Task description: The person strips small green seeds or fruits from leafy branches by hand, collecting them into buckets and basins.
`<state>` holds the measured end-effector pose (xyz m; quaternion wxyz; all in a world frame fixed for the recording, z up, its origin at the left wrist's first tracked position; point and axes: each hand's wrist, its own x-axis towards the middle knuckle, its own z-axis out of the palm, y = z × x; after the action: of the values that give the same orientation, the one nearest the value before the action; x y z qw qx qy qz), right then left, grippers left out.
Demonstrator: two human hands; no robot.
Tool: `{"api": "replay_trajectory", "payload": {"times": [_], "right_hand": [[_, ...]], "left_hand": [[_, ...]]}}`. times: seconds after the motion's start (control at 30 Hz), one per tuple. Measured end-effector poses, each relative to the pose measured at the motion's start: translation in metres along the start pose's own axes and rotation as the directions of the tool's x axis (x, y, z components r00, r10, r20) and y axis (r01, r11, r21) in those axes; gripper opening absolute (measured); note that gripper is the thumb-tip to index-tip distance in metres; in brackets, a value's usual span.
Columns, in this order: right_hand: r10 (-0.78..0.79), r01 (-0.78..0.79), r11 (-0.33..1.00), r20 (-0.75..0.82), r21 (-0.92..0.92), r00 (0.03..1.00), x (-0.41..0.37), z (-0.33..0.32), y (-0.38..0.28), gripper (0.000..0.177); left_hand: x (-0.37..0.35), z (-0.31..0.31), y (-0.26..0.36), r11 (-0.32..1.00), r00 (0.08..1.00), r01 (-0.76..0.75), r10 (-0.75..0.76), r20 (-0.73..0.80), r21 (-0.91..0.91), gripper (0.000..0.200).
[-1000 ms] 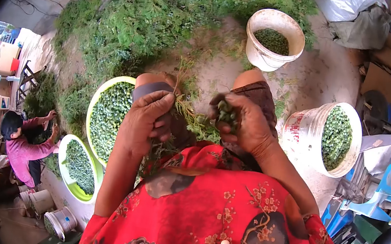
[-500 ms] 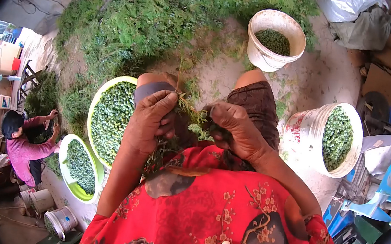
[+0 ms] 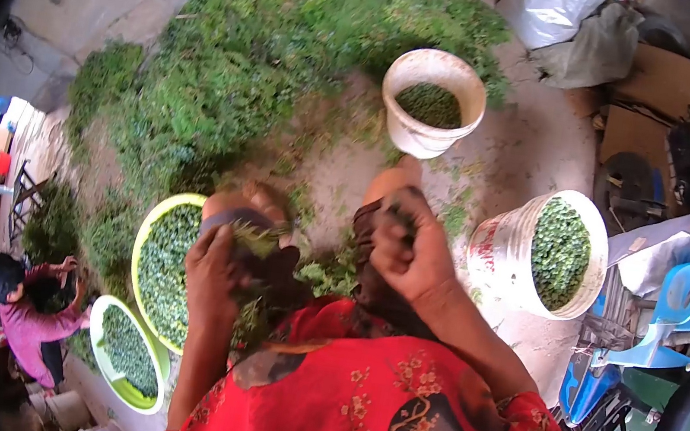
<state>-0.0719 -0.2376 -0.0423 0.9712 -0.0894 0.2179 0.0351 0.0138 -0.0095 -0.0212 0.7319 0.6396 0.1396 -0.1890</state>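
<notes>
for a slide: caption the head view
Left hand holds a green leafy sprig; right hand fisted beside a white plastic bucket

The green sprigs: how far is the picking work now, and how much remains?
Done: the right bucket and the basin are nearly full of green pickings. In hand: the left hand grips a sprig; the right hand is closed. Left: a large heap of greenery.
</notes>
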Motion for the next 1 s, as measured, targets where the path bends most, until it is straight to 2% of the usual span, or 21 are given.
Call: {"api": "replay_trajectory", "payload": {"times": [0.03,0.07,0.13,0.2,0.27,0.3,0.33,0.37,0.4,0.47,0.5,0.53,0.6,0.67,0.7,0.73,0.8,0.83,0.9,0.93,1.0], "right_hand": [[-0.153,0.151,0.988,-0.066,-0.026,0.986,0.002,0.003,-0.02,0.01],[-0.298,0.293,0.954,-0.129,-0.058,0.946,0.004,0.008,-0.037,0.009],[-0.679,0.63,0.71,-0.068,-0.314,0.731,0.005,0.033,-0.063,0.009],[-0.849,0.784,0.493,-0.013,-0.378,0.528,0.025,0.041,-0.096,0.011],[-0.881,0.73,0.406,-0.025,-0.55,0.472,0.072,0.008,-0.151,0.024],[-0.886,0.735,0.399,-0.023,-0.548,0.464,0.097,-0.01,-0.175,0.024],[-0.798,0.569,0.562,-0.212,-0.601,0.564,0.12,-0.028,-0.197,0.037],[-0.674,0.375,0.704,-0.402,-0.603,0.62,0.132,-0.042,-0.21,0.05],[-0.675,0.376,0.703,-0.4,-0.604,0.62,0.134,-0.052,-0.217,0.05],[-0.731,0.622,0.677,-0.263,-0.394,0.629,0.136,-0.07,-0.222,0.064],[-0.745,0.657,0.666,-0.364,-0.353,0.559,0.127,-0.057,-0.209,0.052],[-0.735,0.645,0.677,-0.377,-0.355,0.564,0.12,-0.059,-0.199,0.052],[-0.585,0.506,0.773,-0.12,-0.383,0.802,0.106,-0.055,-0.165,0.039],[-0.388,0.385,0.66,0.146,-0.645,0.91,0.073,-0.032,-0.104,0.032],[-0.262,0.308,0.549,0.191,-0.777,0.946,0.059,-0.018,-0.075,0.033],[-0.135,0.26,0.401,0.224,-0.878,0.965,0.05,-0.01,-0.048,0.035],[0.018,0.313,0.404,0.349,-0.86,0.937,0.047,-0.01,-0.005,0.038],[0.018,0.317,0.406,0.355,-0.857,0.935,0.047,-0.004,0.01,0.038],[-0.01,0.391,0.244,0.401,-0.887,0.916,0.047,0.009,0.03,0.046],[-0.009,0.393,0.243,0.403,-0.887,0.915,0.049,0.01,0.037,0.046],[-0.139,0.481,0.291,0.461,-0.827,0.877,0.057,0.013,0.047,0.042]], "left_hand": [[0.0,-0.007,0.002,1.0,0.996,-0.012,0.012,0.085,0.005,0.009],[-0.005,-0.003,0.001,1.0,0.995,-0.014,0.014,0.101,0.004,0.009],[-0.011,0.008,-0.001,0.999,0.989,0.039,-0.04,0.142,0.012,0.01],[-0.013,0.02,0.001,0.999,0.987,0.045,-0.047,0.155,0.014,0.01],[-0.013,0.026,0.002,0.996,0.984,0.079,-0.083,0.155,0.033,0.012],[-0.01,0.025,0.0,0.996,0.981,0.076,-0.081,0.176,0.035,0.01],[-0.009,0.026,0.0,0.997,0.979,0.073,-0.079,0.186,0.039,0.01],[-0.01,0.026,0.001,0.996,0.979,0.075,-0.083,0.185,0.048,0.012],[-0.009,0.027,0.002,0.996,0.981,0.078,-0.086,0.176,0.052,0.016],[-0.005,0.027,0.007,0.996,0.979,0.075,-0.082,0.187,0.044,0.014],[-0.004,0.025,0.009,0.996,0.976,0.08,-0.087,0.201,0.044,0.012],[0.003,0.022,0.007,0.994,0.977,0.093,-0.101,0.189,0.05,0.012],[0.017,0.018,0.004,0.993,0.991,-0.021,0.005,0.133,0.12,0.008],[0.016,0.025,0.021,0.986,0.966,0.153,-0.134,0.219,-0.069,0.007],[0.016,0.026,0.023,0.979,0.967,0.17,-0.143,0.213,-0.115,0.009],[0.016,0.027,0.026,0.971,0.966,0.179,-0.142,0.218,-0.16,0.013],[0.013,0.026,0.029,0.971,0.967,0.169,-0.131,0.22,-0.167,0.014],[0.011,0.023,0.029,0.969,0.958,0.167,-0.116,0.263,-0.181,0.014],[0.008,0.024,0.03,0.96,0.946,0.189,-0.12,0.302,-0.208,0.014],[0.006,0.024,0.031,0.96,0.946,0.187,-0.118,0.302,-0.21,0.014],[0.003,0.022,0.034,0.949,0.951,0.215,-0.15,0.271,-0.231,0.011]]}}
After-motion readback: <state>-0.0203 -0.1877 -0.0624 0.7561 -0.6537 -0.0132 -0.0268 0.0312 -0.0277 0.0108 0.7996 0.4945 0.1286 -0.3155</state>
